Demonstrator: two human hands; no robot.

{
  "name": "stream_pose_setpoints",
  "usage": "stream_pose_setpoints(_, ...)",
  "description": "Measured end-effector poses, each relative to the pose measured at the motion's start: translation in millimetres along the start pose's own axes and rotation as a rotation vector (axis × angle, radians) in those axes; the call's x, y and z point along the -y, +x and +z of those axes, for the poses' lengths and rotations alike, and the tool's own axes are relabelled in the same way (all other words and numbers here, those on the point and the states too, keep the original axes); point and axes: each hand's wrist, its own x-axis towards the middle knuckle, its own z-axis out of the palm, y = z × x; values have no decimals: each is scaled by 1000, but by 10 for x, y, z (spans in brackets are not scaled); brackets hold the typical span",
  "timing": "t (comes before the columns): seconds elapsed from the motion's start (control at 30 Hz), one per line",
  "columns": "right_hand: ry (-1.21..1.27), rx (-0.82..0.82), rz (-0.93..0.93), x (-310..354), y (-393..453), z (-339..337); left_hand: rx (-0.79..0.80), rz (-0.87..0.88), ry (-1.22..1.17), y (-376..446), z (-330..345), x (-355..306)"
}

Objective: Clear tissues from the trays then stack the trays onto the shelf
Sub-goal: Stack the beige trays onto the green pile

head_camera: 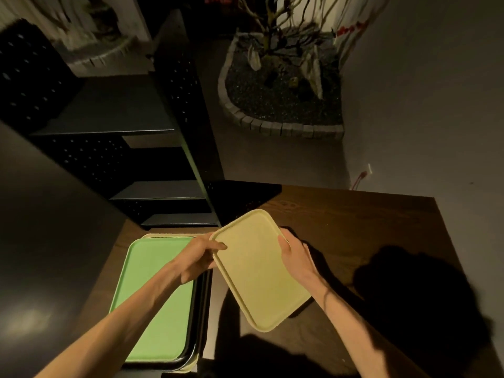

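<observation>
A pale yellow tray (256, 271) is held tilted above the wooden table (354, 230). My left hand (197, 259) grips its left rim and my right hand (296, 257) grips its right rim. To the left lies a green tray (152, 301) on top of a stack, with a black tray (203, 304) and a cream tray rim (169, 236) showing beneath it. No tissue shows on any tray. The black shelf unit (152, 192) stands just behind the stack, its boards bare.
A brick-edged planter (283, 126) with bare branches sits on the floor beyond the table. A dark wall or panel (54, 227) runs along the left. Deep shadows cover the table's right and near parts.
</observation>
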Motion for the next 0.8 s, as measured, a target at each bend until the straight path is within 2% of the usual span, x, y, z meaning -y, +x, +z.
stream_pose_setpoints(0.1, 114, 33, 79, 152, -88, 316, 23, -101, 2, -89, -239, 193)
stream_pose_setpoints(0.2, 124, 86, 110, 346, -199, 649, -26, -167, 45, -153, -546, 326)
stream_pose_setpoints(0.3, 124, 127, 175, 460, -246, 1059, -129, -164, 97, -210, -886, 372)
stream_pose_setpoints(0.43, 179, 262, 295, 537, -222, 1577, -334, -157, 134, -229, -1411, 466)
stream_pose_setpoints(0.57, 119, 326, 329, 416, -59, 2123, -459, -176, 207, -188, -1972, 637)
stream_pose_setpoints(0.67, 108, 349, 378, 445, -38, 2431, -543, -165, 328, -211, -2266, 753)
stream_pose_setpoints(0.73, 92, 337, 329, 531, -111, 2516, -564, -151, 407, -233, -2407, 804)
stream_pose_setpoints(0.8, 45, 248, 286, 639, -217, 2523, -551, -130, 478, -237, -2478, 845)
